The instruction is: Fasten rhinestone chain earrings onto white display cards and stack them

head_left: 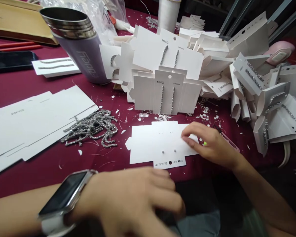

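Observation:
A flat white card lies on the maroon cloth, with two small metal studs and a printed lower flap. My right hand is at the card's right edge, thumb and index finger bent toward each other; whether anything is between them is too small to tell. My left hand, with a watch on its wrist, is blurred in front of the card, its fingers smeared and partly out of frame. Left of the card is a heap of silvery chains. Behind it stand cards bearing paired chain earrings.
Stacked white card blanks lie at the left, near a purple tumbler and a phone. Folded cards with earrings pile up at the right. Paper scraps litter the maroon cloth.

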The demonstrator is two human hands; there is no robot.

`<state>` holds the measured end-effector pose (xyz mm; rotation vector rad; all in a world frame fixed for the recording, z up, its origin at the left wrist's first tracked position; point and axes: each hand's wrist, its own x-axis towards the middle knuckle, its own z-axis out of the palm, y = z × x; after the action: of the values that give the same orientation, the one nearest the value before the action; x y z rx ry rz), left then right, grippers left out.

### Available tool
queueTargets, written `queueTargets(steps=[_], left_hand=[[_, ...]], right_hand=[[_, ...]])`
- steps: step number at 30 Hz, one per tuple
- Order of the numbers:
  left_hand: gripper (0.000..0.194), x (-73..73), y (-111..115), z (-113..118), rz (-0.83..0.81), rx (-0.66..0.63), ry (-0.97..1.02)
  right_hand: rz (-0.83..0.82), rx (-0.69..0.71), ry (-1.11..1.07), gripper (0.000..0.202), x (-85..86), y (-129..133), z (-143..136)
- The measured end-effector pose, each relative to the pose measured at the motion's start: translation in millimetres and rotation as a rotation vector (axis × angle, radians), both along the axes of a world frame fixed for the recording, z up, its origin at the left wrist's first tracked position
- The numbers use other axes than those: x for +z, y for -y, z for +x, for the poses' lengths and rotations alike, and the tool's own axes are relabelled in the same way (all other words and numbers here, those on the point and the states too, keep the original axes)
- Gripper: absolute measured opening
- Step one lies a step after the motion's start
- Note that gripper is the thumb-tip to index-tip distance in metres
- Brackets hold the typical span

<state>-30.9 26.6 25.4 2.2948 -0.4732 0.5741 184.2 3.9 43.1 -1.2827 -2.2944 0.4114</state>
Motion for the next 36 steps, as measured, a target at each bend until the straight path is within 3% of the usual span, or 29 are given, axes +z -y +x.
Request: queueTargets(steps=[2, 5, 8, 21, 27, 36], left_hand=[[0.013, 1.7, -16.7, -5.6, 0.114, 0.152, 0.017], [0.015, -5.5, -31.7, -16.1, 0.291, 0.348, 0.027], [0.017, -13.9, -37.4, -22.7, 0.394, 0.418, 0.012], [0.026, -21.7, -38.1, -26.5, 0.518, 0.389, -0.099], [0.033, -17.7, -38.5, -27.8, 0.581, 0.298, -0.154], [0.042, -15.5, -38.8, -27.1, 0.429, 0.293, -0.234]], right_hand=[[0.034, 0.091, -0.087, 0.006, -11.9, 3.6, -9.7], [0.048, 0.074, -0.136, 0.007, -25.4, 6.2, -19.5], [0.073, 0.053, -0.107, 0.006, -31.5, 7.5, -24.8], [0.171, 0.065, -0.042, 0.015, -36.0, 12.7, -32.1], [0.170, 0.065, -0.013, 0.022, -36.0, 13.2, -32.2], [0.192, 0.063, 0.021, 0.029, -37.8, 15.5, -30.5]])
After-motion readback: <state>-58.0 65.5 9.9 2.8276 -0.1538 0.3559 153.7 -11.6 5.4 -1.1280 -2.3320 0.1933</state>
